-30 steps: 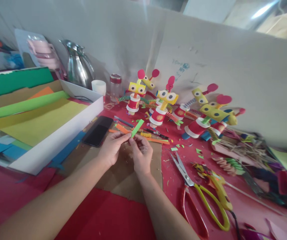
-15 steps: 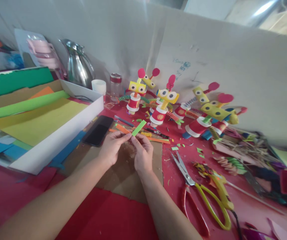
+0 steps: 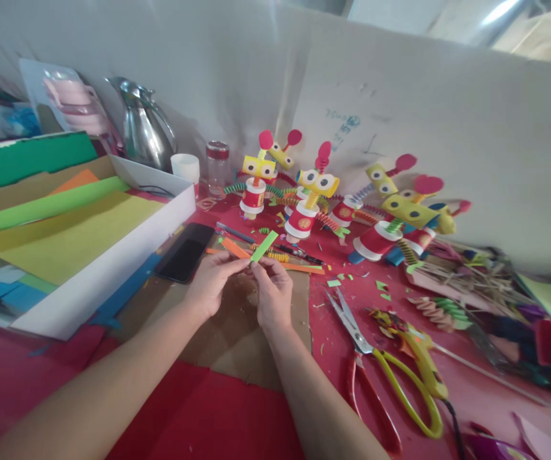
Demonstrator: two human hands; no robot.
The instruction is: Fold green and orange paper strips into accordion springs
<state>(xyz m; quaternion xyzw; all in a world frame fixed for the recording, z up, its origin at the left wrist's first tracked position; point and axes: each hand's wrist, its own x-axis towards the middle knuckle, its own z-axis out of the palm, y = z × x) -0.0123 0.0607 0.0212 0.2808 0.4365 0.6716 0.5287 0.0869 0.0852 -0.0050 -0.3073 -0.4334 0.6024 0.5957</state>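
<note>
Only the camera's view is shifting slightly since half a second ago, as the left hand (image 3: 211, 285) and right hand (image 3: 275, 294) keep pinching. Their closed fingers are gripping an orange paper strip (image 3: 236, 248) and green paper strip (image 3: 264, 246) where they meet above a cardboard sheet (image 3: 234, 342), seemingly to stop the angled joint slipping. Open-bladed scissors (image 3: 362, 345) are lying on the worktop (image 3: 323, 380), apparently parked within the right hand's reach.

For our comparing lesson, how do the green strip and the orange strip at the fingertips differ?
Colour: the green strip is bright lime, the orange strip plain orange.
Direction: in this view the green strip slants up to the right, the orange strip up to the left.
Steepness: the green strip rises more steeply than the orange strip.
Shared: both are narrow and flat, meeting where the left hand and right hand come together.
</note>
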